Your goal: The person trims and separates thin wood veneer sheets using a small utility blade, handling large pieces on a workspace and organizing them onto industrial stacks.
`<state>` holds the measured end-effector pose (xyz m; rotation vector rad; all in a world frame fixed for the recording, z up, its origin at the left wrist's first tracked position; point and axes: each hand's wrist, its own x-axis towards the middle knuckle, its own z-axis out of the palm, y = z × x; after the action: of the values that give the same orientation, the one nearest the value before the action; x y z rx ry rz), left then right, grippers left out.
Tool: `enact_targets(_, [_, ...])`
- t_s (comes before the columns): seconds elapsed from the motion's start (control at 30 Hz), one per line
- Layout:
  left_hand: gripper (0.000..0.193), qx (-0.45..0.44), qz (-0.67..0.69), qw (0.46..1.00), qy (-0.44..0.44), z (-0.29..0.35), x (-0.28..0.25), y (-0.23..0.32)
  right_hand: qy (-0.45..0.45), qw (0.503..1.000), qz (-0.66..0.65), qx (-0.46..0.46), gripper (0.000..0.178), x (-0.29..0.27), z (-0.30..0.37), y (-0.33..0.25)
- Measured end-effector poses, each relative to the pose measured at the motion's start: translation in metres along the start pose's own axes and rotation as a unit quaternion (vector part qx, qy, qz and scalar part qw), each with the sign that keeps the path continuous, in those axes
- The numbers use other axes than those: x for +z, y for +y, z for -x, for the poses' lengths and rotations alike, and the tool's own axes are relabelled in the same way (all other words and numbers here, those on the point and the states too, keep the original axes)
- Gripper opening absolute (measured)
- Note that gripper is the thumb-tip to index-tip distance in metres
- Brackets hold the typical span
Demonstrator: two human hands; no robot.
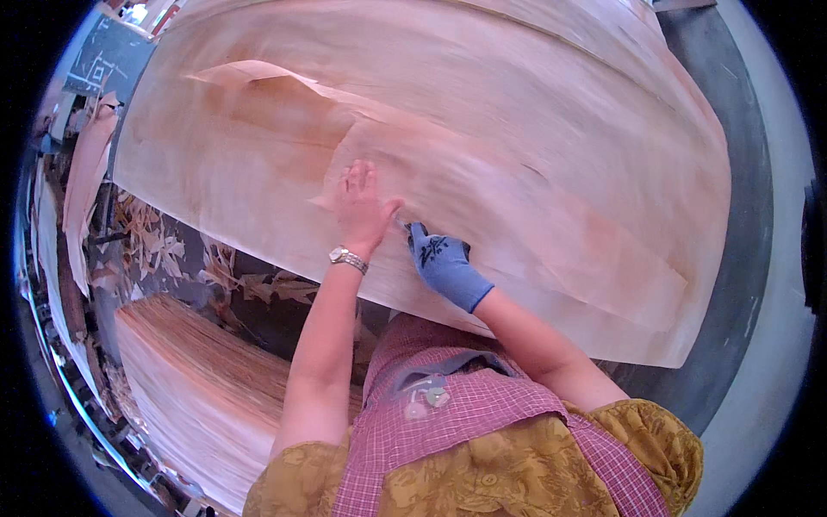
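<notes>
My left hand (362, 207), bare and with a metal watch (348, 258) at the wrist, lies flat with fingers stretched on a thin strip of wood veneer (482, 207). This strip rests on a large pale veneer sheet (284, 207). Just right of my left thumb, my right hand (444, 263) in a blue glove is closed. A small thin tool (401, 223) with a pale tip pokes out between the gloved fingers toward the thumb; its exact kind is too small to make out. Another veneer piece (250, 71) has a raised, torn edge beyond my left hand.
A thick stack of veneer sheets (198, 370) stands at lower left. Veneer scraps (155, 241) litter the floor beside the table, and long strips (86, 181) hang at far left. A dark surface (732, 129) borders the sheet on the right.
</notes>
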<state>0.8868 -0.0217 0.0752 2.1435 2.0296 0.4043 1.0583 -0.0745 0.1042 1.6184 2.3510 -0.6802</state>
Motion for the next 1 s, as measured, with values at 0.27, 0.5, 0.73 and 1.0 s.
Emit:
enact_targets(0.27, [0.087, 0.002, -0.018, 0.999, -0.029, -0.002, -0.009, 0.010, -0.004, 0.998, 0.060, -0.028, 0.023, -0.016, 0.064, 0.074])
enact_targets(0.5, [0.088, 0.015, -0.053, 0.998, -0.010, -0.002, 0.001, 0.003, 0.001, 0.995, 0.062, -0.072, 0.023, -0.012, 0.106, 0.134])
enact_targets(0.73, [0.089, -0.005, -0.046, 0.997, -0.054, -0.004, -0.005, 0.012, -0.032, 0.991, 0.091, -0.093, 0.025, -0.012, 0.147, 0.194])
enact_targets(1.0, [0.087, -0.013, -0.052, 0.996, -0.066, -0.007, -0.013, 0.021, -0.040, 0.987, 0.105, -0.111, 0.022, -0.012, 0.195, 0.286])
